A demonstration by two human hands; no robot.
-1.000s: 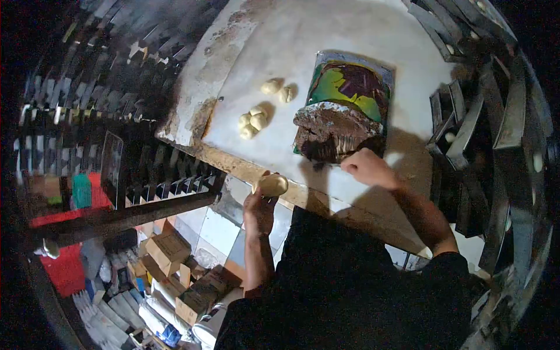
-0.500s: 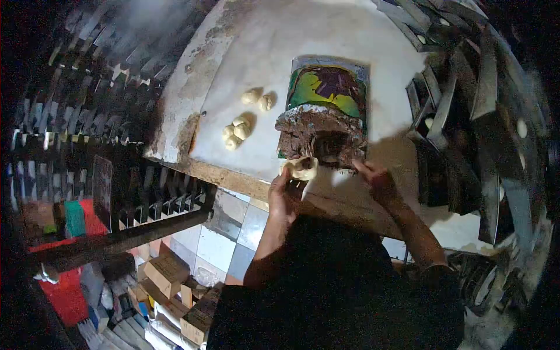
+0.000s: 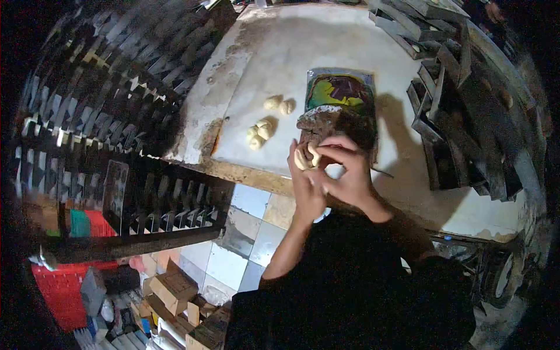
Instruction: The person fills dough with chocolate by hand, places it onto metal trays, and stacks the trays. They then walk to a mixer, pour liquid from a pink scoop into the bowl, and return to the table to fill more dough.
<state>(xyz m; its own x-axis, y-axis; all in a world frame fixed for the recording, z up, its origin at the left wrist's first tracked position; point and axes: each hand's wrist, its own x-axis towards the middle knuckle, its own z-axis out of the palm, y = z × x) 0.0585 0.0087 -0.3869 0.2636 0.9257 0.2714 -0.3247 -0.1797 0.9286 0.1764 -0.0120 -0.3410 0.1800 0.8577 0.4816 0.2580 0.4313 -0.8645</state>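
Between my two hands, above the table's front edge, is a pale dough piece [image 3: 306,156] with a dark hollow in its middle. My left hand [image 3: 306,189] is wrapped round it from the left and below. From the right, my right hand [image 3: 353,175] pinches its rim with thumb and fingertips. Just behind lies brown filling [image 3: 318,121] heaped on a bag with a green, yellow and purple print [image 3: 338,92]. Several pale dough balls [image 3: 259,133] rest left of the bag, two of them [image 3: 278,105] farther back.
Dark metal tins [image 3: 434,116] are stacked along the right of the white table [image 3: 251,76]. Racks of tins [image 3: 99,128] stand at the left. Cardboard boxes [image 3: 173,287] and a red crate [image 3: 58,294] lie below left. Part of another person's hand [image 3: 494,11] shows at the top right.
My right hand has left the brown filling and come to the dough in my left hand. The dough is now held by both hands and its opening is narrower. The view has shifted.
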